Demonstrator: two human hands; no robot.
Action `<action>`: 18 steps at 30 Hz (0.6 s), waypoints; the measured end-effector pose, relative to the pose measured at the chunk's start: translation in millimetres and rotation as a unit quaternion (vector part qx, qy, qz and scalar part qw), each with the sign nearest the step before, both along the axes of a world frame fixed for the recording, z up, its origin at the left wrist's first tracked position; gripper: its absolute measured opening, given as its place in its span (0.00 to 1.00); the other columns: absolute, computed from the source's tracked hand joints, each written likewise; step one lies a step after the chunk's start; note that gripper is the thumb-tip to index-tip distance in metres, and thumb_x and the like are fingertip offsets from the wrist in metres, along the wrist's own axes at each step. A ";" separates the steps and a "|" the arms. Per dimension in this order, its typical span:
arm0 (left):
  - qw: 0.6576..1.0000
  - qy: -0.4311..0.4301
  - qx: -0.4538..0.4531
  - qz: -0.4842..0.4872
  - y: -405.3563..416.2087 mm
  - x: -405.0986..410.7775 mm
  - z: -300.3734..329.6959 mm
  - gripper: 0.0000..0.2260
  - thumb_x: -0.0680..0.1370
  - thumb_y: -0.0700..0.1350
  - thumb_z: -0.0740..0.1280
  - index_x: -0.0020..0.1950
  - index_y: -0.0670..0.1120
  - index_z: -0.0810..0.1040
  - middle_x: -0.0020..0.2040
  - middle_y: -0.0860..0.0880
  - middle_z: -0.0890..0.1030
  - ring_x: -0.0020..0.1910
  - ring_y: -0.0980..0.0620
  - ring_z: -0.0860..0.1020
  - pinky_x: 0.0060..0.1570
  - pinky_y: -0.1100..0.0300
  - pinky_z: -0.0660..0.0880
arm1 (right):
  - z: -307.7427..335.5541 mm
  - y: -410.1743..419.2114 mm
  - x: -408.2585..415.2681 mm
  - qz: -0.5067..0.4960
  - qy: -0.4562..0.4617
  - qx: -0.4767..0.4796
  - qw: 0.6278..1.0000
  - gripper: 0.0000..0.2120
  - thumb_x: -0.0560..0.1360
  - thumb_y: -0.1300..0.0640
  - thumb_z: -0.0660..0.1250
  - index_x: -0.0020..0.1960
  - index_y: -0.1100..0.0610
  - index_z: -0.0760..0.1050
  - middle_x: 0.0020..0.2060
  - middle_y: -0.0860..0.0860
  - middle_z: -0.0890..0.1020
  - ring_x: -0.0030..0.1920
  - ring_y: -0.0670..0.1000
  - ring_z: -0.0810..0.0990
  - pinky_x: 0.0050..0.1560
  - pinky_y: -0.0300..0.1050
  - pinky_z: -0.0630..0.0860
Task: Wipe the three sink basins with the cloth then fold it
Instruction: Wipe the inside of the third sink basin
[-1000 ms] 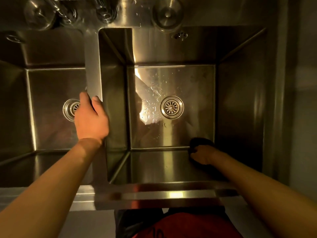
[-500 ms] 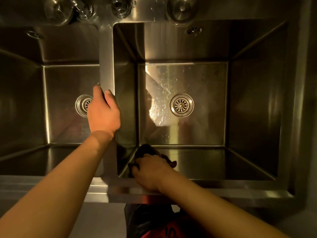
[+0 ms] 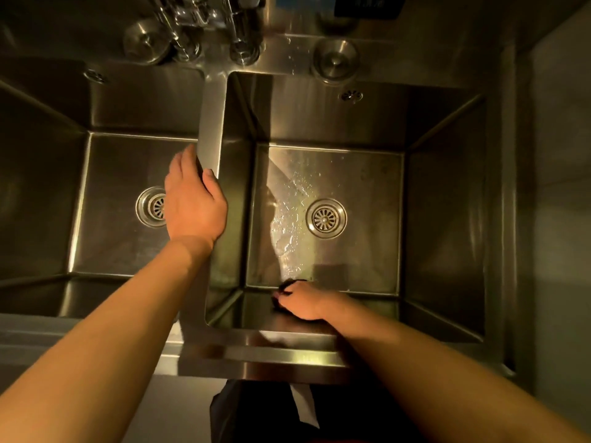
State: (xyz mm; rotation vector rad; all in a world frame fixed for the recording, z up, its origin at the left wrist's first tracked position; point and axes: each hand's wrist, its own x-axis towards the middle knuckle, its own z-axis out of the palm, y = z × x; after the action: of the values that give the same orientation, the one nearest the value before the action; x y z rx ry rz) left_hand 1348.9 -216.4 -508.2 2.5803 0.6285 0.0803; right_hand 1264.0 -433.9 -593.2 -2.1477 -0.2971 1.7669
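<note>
Right basin [image 3: 444,219], floor wet by the drain [image 3: 326,218]; left hand [image 3: 192,203] curled over the divider [image 3: 209,129], apparently bracing; right hand [image 3: 303,303] grips the dark cloth [image 3: 284,287], pressing it against the near wall's bottom edge to wipe.

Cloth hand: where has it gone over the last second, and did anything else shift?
The right hand, holding the dark cloth, swept left along the basin's near wall, then partway back right. The left hand kept gripping the divider.
</note>
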 end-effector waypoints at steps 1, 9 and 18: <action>1.000 -0.011 0.004 -0.012 -0.9 -0.4 2.4 0.22 0.85 0.47 0.56 0.80 0.44 0.64 0.77 0.42 0.69 0.74 0.40 0.69 0.73 0.44 0.67 | 1.0 -16.9 -0.1 -0.016 -0.001 -0.016 1.000 0.22 0.82 0.44 0.56 0.62 0.58 0.79 0.63 0.61 0.79 0.59 0.61 0.79 0.64 0.51 0.75; 0.998 -0.012 0.001 -0.064 -4.7 -5.7 13.5 0.26 0.83 0.40 0.59 0.82 0.44 0.61 0.81 0.41 0.63 0.76 0.36 0.65 0.75 0.40 0.66 | 37.8 -126.0 6.5 -0.016 -0.044 -0.158 0.986 0.22 0.80 0.41 0.61 0.67 0.52 0.78 0.65 0.55 0.79 0.61 0.57 0.78 0.53 0.45 0.70; 0.994 0.087 0.048 -0.036 -39.0 -16.5 24.3 0.33 0.83 0.52 0.60 0.84 0.42 0.51 0.83 0.37 0.55 0.76 0.31 0.63 0.69 0.33 0.67 | 69.9 -170.3 5.3 -0.009 -0.081 -0.174 0.981 0.20 0.80 0.44 0.62 0.63 0.56 0.80 0.58 0.55 0.82 0.54 0.56 0.80 0.59 0.51 0.78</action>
State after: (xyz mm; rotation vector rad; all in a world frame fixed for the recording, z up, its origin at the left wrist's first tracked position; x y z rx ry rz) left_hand 1332.4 -255.3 -484.0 2.7196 0.6071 -0.1427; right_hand 1269.3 -604.3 -523.3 -2.5341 -0.0038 1.7406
